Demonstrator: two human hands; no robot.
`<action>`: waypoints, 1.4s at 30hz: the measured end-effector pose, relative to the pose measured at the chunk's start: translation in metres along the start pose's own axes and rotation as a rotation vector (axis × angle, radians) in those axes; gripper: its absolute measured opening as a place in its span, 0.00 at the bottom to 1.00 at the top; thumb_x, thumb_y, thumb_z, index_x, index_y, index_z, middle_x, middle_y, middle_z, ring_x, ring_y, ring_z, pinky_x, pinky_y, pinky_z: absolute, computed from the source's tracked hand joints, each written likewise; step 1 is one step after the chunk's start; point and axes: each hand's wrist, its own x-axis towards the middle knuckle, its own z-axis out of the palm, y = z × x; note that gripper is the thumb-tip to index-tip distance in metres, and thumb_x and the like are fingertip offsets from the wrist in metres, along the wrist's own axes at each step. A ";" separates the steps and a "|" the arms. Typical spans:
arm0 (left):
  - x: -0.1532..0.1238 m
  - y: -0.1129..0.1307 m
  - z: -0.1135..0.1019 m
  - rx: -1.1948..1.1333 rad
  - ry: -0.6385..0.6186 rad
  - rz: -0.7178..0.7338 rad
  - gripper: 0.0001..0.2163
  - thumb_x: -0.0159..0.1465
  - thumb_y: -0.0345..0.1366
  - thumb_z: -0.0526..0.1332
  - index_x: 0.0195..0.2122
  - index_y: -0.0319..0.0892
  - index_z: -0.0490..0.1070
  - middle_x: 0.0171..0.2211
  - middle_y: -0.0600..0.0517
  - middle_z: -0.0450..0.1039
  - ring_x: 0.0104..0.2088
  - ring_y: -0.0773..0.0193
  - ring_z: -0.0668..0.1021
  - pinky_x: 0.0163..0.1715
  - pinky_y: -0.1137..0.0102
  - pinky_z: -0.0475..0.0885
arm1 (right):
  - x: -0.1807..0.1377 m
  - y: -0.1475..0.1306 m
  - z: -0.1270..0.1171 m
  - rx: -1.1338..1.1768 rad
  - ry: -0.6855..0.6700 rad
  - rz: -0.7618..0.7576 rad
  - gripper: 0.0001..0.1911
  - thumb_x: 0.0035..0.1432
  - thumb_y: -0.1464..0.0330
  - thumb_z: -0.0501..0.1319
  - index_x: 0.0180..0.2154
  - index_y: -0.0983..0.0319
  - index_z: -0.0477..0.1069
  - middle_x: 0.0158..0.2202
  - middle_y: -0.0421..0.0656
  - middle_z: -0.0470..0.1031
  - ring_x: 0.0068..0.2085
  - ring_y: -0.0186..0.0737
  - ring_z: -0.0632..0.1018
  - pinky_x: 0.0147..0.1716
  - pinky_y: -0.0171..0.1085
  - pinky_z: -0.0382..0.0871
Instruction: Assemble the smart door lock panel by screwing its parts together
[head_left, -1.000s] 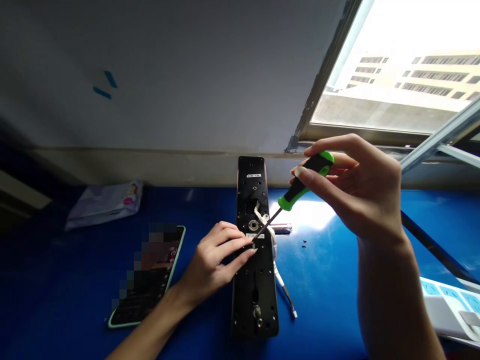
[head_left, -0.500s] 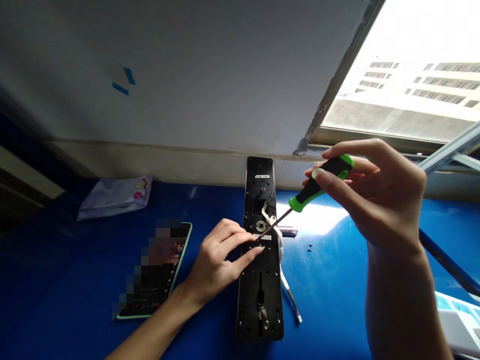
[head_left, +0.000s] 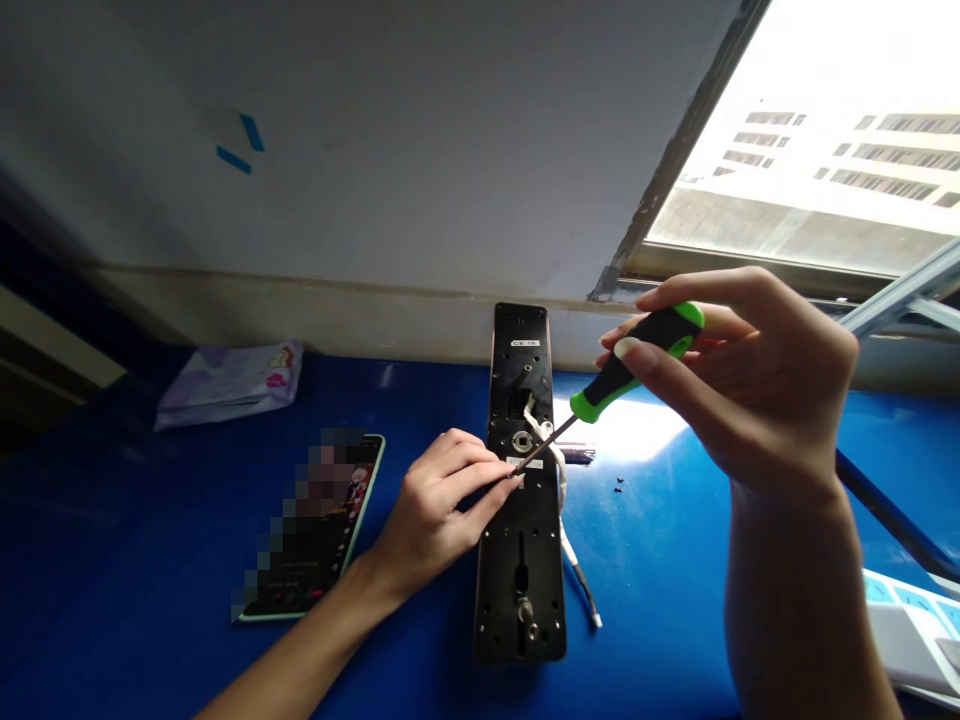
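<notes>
Pinching close with the left fingertips (head_left: 501,480) right at the metal tip of the screwdriver (head_left: 622,372), down on the middle of the black lock plate (head_left: 521,560); hard to tell whether gripping the tip, a screw, or only touching. Closing thumb and forefinger of the right fingers (head_left: 660,368) round the green-and-black handle, held high, shaft slanting down and leftward. Resting the left hand (head_left: 435,515) on the plate's edge, the right hand (head_left: 750,385) raised well above the blue table (head_left: 150,560). Lying flat and lengthwise, that plate, far end near the wall, white wire (head_left: 560,480) looping off its right side, loose screws (head_left: 619,485) just beyond. Judging by this: seating the tip at a hole. Next calling for a steadier, more upright shaft and light downward pressure before any turning
</notes>
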 end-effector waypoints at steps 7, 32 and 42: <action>0.000 0.003 -0.001 -0.006 -0.003 -0.050 0.03 0.67 0.26 0.70 0.39 0.41 0.80 0.34 0.50 0.83 0.37 0.60 0.80 0.39 0.64 0.78 | -0.002 -0.002 0.002 -0.008 0.039 0.004 0.18 0.56 0.74 0.76 0.48 0.55 0.81 0.39 0.38 0.84 0.40 0.44 0.87 0.37 0.45 0.89; 0.000 0.005 0.000 0.031 0.004 -0.077 0.04 0.68 0.27 0.69 0.37 0.42 0.80 0.31 0.51 0.80 0.34 0.61 0.78 0.36 0.65 0.77 | -0.004 -0.004 0.016 -0.160 0.024 -0.090 0.24 0.50 0.68 0.81 0.49 0.51 0.82 0.42 0.37 0.87 0.37 0.43 0.88 0.33 0.41 0.90; 0.001 0.001 -0.001 0.103 0.093 -0.116 0.07 0.67 0.29 0.71 0.46 0.43 0.81 0.39 0.50 0.83 0.42 0.59 0.80 0.44 0.64 0.79 | -0.008 -0.003 0.022 -0.094 -0.103 -0.047 0.33 0.59 0.76 0.73 0.63 0.49 0.73 0.51 0.39 0.85 0.49 0.45 0.87 0.48 0.44 0.89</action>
